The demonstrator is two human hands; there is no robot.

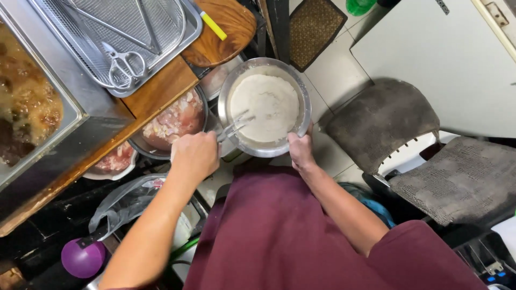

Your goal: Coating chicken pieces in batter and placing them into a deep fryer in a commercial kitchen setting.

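Two bare hands work at one steel mixing bowl holding pale batter, sitting just above frame centre. Left hand, at 8 o'clock of the bowl, is closed in a fist around the handle of metal tongs; tong tips reach into the batter at the bowl's lower left. Right hand, at 5 o'clock of the bowl, pinches the rim, thumb over the edge, fingers under. Bowl is held out past the counter edge, above the floor tiles, in front of the person's maroon shirt.

At 9 o'clock of the bowl, touching or nearly so, a metal bowl of raw chopped meat; a white dish of more raw meat lies further toward 8 o'clock, partly under the wooden counter edge. At 10 to 11 o'clock, a steel tray carries a wire fry basket and scissors. Fryer vat with brown oil sits far at 9 o'clock. Wooden board with a yellow-handled tool at 12 o'clock. Purple ball-shaped lid and a plastic bag at 7 o'clock. Grey worn chair at 3 o'clock, well apart.
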